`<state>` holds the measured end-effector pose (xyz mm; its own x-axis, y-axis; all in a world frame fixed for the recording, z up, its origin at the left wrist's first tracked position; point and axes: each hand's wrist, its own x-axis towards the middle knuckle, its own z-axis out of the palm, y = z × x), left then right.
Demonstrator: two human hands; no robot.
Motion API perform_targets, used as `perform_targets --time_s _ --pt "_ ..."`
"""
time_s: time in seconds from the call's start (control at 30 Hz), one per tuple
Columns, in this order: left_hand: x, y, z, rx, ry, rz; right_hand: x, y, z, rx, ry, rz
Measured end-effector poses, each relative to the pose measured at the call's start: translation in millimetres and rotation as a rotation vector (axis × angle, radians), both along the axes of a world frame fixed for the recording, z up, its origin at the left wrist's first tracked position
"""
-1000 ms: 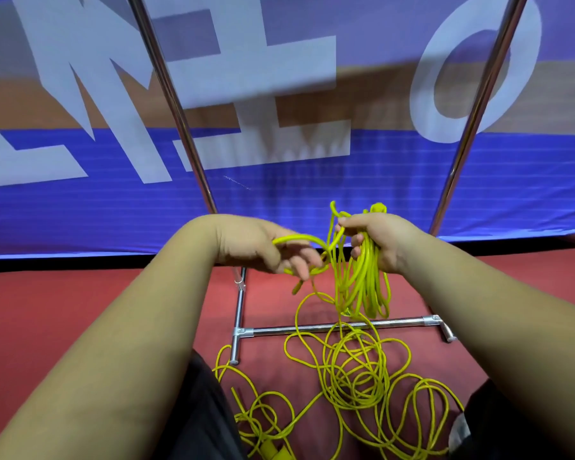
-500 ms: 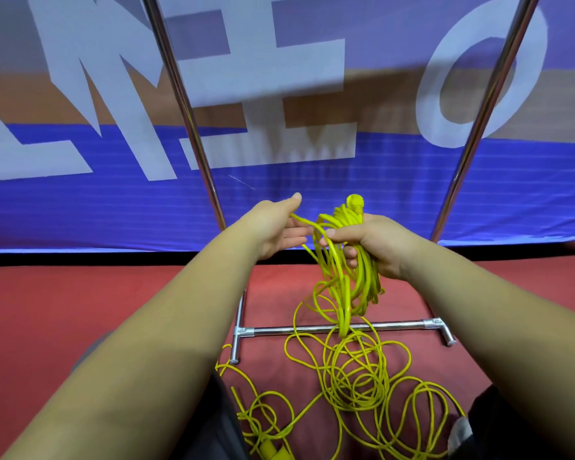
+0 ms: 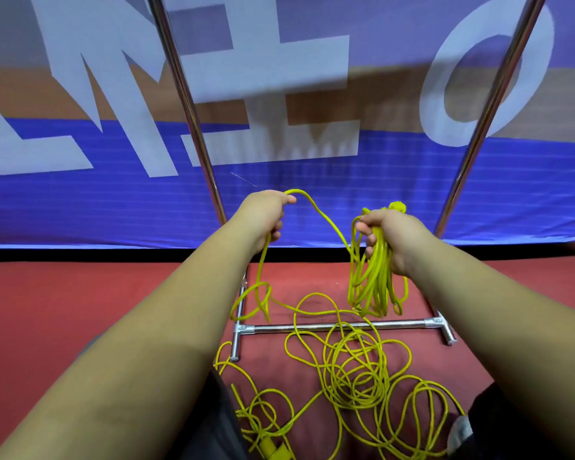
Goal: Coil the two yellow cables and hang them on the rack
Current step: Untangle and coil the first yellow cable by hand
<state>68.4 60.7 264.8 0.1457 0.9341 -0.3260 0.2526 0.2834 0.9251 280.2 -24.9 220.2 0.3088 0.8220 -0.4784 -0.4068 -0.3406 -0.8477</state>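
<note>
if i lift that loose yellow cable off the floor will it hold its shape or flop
Probably flop: the loose yellow cable lies in slack, tangled curls, and the span leaving the left hand sags. Likely snags too, since strands cross the rack base bar.

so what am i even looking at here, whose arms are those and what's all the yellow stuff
The picture comes from a camera worn on a person's head, looking forward and down, so the two bare arms are that person's own. The right hand grips a bundle of coiled loops of yellow cable. The left hand holds a single strand of that cable, stretched across to the bundle. More loose yellow cable lies tangled on the red floor. The shiny metal tubes are a rack: its base bar sits on the floor and two poles rise from it. Behind stands a blue banner with large pale letters.
</note>
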Motion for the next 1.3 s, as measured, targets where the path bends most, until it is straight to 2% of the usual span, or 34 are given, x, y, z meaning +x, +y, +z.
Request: perform_targets --time_s 0.13,0.3,0.53,0.63,0.8,0.93,1.0,1.13,1.23,1.3 --pt "1 -2 0 0.122 0.066 -0.092 6 -1 2 -0.009 0.126 -0.027" --pt "9 -14 3 0.239 0.187 -0.287 -4 -4 6 -0.005 0.102 0.069" --pt "18 -30 6 0.013 -0.071 -0.346 -15 -2 -2 0.038 -0.015 0.147" --pt "20 -32 6 -0.023 -0.096 -0.367 -18 -5 -2 0.057 -0.015 0.17" --pt "21 -29 -1 0.069 0.019 -0.426 -27 -11 3 0.116 0.008 0.238" --pt "21 -23 -5 0.428 0.345 -0.471 -29 -12 7 0.114 0.026 0.255" --pt "21 -21 -4 0.52 0.454 -0.434 -29 -12 10 0.111 0.043 0.267" --pt "12 -5 -3 0.493 0.391 -0.344 -29 -15 18 0.099 -0.003 0.32" --pt "0 3 -11 0.53 0.535 -0.492 -27 -15 22 0.107 0.034 0.308" --pt "-3 7 -19 0.534 0.544 -0.565 -24 -15 27 0.113 0.085 0.31"
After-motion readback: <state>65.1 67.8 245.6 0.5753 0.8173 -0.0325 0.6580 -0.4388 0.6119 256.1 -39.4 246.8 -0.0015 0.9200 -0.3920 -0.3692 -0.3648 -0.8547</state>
